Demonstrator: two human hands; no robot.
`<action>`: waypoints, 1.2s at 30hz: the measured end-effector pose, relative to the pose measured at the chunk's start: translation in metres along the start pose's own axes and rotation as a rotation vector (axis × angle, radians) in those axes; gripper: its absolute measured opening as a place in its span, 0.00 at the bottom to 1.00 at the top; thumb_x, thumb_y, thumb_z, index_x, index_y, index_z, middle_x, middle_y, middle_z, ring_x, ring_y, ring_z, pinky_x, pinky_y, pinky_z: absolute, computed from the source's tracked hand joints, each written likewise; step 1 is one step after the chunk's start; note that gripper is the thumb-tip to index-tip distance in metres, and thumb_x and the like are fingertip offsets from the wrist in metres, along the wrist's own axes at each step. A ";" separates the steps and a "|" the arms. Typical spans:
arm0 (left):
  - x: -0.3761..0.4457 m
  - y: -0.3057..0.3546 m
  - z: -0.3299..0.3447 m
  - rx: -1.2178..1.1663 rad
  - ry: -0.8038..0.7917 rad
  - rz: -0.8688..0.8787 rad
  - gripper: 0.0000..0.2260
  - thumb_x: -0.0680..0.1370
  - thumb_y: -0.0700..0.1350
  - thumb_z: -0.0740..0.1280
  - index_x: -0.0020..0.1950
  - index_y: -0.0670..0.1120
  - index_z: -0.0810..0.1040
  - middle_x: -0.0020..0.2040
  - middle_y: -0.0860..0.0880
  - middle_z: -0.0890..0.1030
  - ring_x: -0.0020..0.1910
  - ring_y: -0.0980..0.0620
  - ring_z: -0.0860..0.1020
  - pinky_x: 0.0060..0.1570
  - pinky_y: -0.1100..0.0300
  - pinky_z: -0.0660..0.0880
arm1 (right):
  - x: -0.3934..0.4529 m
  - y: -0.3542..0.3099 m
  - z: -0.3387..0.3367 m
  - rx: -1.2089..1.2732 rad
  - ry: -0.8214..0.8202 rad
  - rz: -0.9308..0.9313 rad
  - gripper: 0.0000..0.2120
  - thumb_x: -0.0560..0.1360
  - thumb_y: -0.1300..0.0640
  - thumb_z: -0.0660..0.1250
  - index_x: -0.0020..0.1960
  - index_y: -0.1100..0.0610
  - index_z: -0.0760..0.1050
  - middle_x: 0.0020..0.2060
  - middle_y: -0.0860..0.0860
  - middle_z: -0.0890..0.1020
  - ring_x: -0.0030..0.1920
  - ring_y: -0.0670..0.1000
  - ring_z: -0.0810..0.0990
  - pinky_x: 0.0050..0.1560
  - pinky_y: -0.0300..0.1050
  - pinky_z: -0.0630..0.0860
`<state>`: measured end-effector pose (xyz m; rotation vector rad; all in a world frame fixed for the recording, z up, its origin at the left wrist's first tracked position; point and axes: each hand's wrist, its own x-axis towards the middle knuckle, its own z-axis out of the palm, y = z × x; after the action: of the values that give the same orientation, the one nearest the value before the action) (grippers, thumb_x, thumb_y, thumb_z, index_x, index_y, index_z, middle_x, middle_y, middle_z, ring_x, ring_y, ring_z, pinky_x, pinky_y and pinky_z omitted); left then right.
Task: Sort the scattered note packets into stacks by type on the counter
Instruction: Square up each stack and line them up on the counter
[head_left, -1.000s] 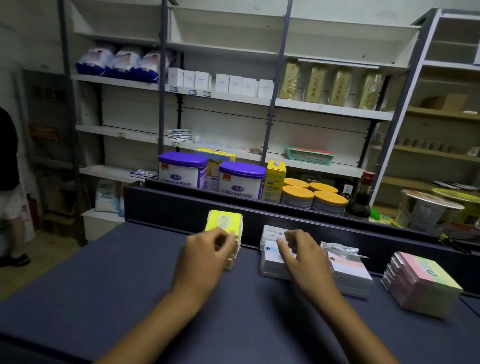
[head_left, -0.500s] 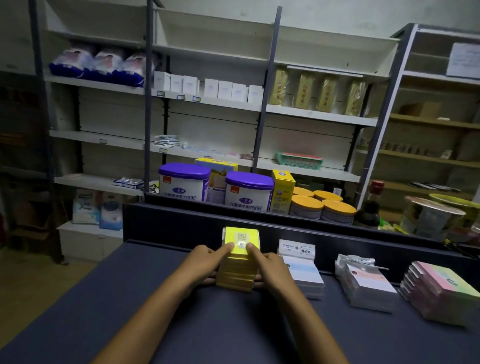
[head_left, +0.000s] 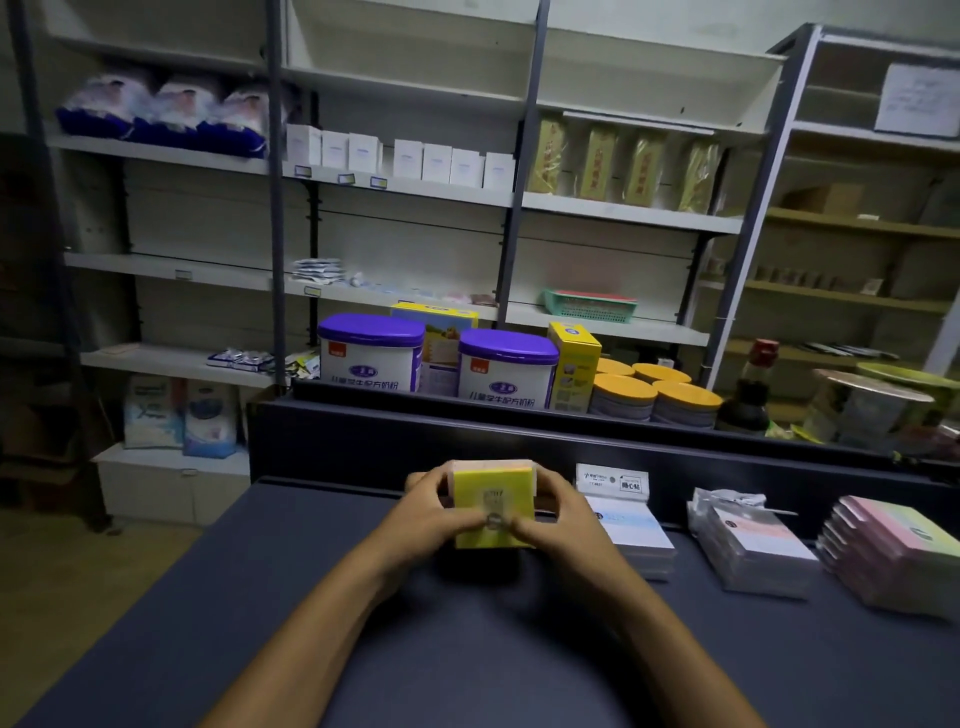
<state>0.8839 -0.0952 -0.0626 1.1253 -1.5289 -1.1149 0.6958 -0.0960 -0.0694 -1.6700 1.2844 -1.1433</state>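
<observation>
1. Both hands are wrapped round one yellow stack of note packets (head_left: 493, 506): the left hand (head_left: 428, 512) grips its left side, the right hand (head_left: 558, 519) its right, thumbs on the top face near a small round sticker. The print there is too blurred to read.
2. The stack sits toward the back of the dark counter (head_left: 322, 597), close to the raised back wall (head_left: 363, 441); I cannot tell whether it rests on the surface or is lifted slightly.
3. Just to its right is a white-and-blue stack (head_left: 631, 525) with a white header card bearing a small logo and Chinese characters I cannot make out.
4. Further right lies a clear-wrapped stack (head_left: 753, 545), then a pink stack (head_left: 893, 556) fanned at its edges, near the counter's right end.
5. Behind the wall stand two purple-lidded tins (head_left: 441, 364) with blue Chinese lettering and a small orange label, and a yellow box (head_left: 574, 364) beside them.
6. The counter's left half and the whole near side are open, and its left edge drops to the floor.
</observation>
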 end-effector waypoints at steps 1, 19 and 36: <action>0.000 -0.002 -0.001 0.039 0.000 0.008 0.25 0.65 0.41 0.73 0.58 0.59 0.74 0.62 0.50 0.68 0.53 0.60 0.76 0.44 0.75 0.75 | -0.001 0.000 -0.002 -0.069 -0.024 -0.028 0.38 0.70 0.61 0.77 0.75 0.54 0.65 0.67 0.50 0.73 0.65 0.47 0.75 0.64 0.40 0.75; 0.001 -0.021 0.012 -0.002 0.015 -0.027 0.30 0.75 0.37 0.69 0.75 0.48 0.64 0.59 0.55 0.80 0.52 0.64 0.79 0.42 0.76 0.73 | -0.004 0.013 0.009 0.116 -0.086 -0.013 0.33 0.70 0.65 0.77 0.70 0.53 0.67 0.63 0.49 0.79 0.60 0.44 0.80 0.53 0.35 0.78; 0.001 -0.015 0.023 0.014 0.035 -0.016 0.34 0.65 0.46 0.64 0.73 0.43 0.67 0.70 0.41 0.71 0.67 0.46 0.73 0.71 0.47 0.67 | -0.007 0.015 0.017 0.011 -0.116 -0.185 0.24 0.77 0.66 0.69 0.67 0.48 0.67 0.69 0.52 0.73 0.70 0.49 0.72 0.72 0.49 0.69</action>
<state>0.8643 -0.0952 -0.0816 1.1625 -1.5050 -1.0922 0.7063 -0.0928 -0.0906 -1.8488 1.0670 -1.1388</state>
